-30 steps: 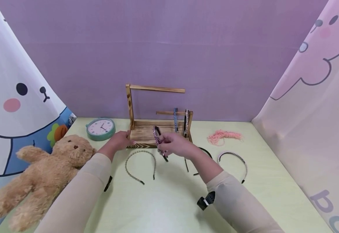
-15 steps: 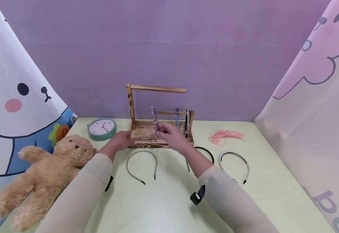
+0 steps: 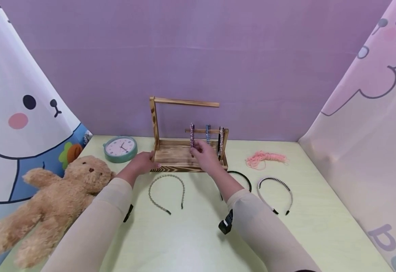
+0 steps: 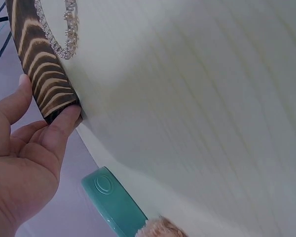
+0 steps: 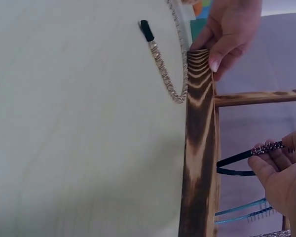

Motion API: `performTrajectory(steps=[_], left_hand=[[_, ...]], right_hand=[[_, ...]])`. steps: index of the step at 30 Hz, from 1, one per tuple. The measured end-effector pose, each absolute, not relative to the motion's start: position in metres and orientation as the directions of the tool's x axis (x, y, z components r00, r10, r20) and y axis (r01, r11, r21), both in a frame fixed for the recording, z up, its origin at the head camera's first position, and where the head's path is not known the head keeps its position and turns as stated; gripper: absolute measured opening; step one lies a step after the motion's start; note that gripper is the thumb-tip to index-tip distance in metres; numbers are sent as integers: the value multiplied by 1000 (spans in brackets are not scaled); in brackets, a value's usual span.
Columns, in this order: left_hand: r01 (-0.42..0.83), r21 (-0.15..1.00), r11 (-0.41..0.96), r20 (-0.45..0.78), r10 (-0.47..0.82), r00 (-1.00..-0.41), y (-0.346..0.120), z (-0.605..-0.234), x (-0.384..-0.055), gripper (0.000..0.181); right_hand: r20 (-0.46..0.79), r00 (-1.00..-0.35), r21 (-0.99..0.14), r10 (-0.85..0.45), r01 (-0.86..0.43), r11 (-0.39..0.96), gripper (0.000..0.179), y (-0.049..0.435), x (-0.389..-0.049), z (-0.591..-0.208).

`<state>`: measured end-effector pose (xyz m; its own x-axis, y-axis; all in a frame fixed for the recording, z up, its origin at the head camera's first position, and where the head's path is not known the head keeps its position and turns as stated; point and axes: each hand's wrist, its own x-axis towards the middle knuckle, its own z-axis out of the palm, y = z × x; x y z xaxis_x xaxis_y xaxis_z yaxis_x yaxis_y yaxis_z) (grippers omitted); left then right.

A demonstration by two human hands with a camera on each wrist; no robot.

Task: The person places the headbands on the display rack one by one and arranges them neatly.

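My left hand (image 3: 142,162) grips the left end of a wooden headband rack (image 3: 175,169); in the left wrist view, thumb and fingers lie on either side of its striped front corner (image 4: 49,89). With my right hand (image 3: 207,156) I pinch a pink-purple sparkly headband (image 3: 192,134), low on one side. This headband stands upright at the rack's lower bar, near its free left end. Its dark tips point at the tray in the right wrist view. Farther right on that bar hang a blue headband (image 3: 208,132) and silver and black headbands (image 3: 221,141).
A gold beaded headband (image 3: 167,175), a black one (image 3: 240,173) and a white-and-black one (image 3: 276,179) lie before the rack. Pink yarn (image 3: 265,158) lies at the right. A green-rimmed clock (image 3: 120,148) and a teddy bear (image 3: 55,196) occupy the left. A purple curtain (image 3: 252,75) hangs behind.
My right hand has lifted the pink-purple headband from in front of the rack, turned it upright and brought it right to the lower bar. My left hand keeps its grip on the rack.
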<state>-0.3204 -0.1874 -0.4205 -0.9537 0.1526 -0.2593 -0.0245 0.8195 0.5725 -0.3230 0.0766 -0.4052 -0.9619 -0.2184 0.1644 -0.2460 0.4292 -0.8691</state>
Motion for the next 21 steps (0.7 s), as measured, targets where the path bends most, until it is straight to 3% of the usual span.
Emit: performTrajectory(steps=[10,21], left_hand=[[-24,564,825,-257,148,-955,-188,-424,-323,78],[-17,563,827,-248,149,-957,-189,-426,-324,77]], right_hand=[[118,-982,-845,-149,-178,505,27,85,-333,-417],[112,-979,-811,-172,-190,554,39,95,-330,-412]])
